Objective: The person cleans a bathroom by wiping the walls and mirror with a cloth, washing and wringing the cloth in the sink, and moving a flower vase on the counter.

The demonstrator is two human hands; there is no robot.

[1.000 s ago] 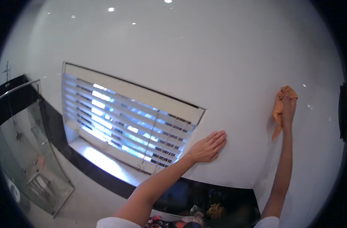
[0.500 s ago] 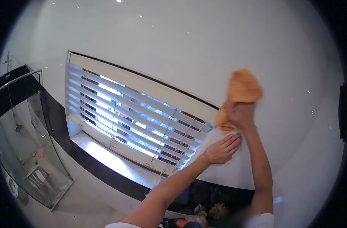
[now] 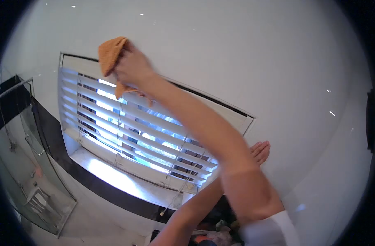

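Note:
An orange cloth (image 3: 110, 53) is bunched in my right hand (image 3: 134, 67), up at the top left part of the window frame, with a loose end hanging over the upper blind slats. My right arm reaches across in front of the window and crosses over my left forearm. Flat against the white wall, just right of the window's lower right side, lies my left hand (image 3: 260, 152). Its fingers are stretched out and hold nothing; part of that hand is hidden behind my right arm. White slatted blinds (image 3: 130, 119) hang in the window.
Below the blinds runs a light window sill (image 3: 113, 180), with a pull cord end (image 3: 162, 213) dangling near it. A glass shower enclosure (image 3: 44, 164) with a white plastic chair (image 3: 44, 203) inside stands at left. Partly hidden items, including pale flowers (image 3: 220, 238), sit at the bottom.
My right hand has swept the orange cloth leftward from the wall right of the window to its top left. My left hand stays on the wall. The view has shifted slightly.

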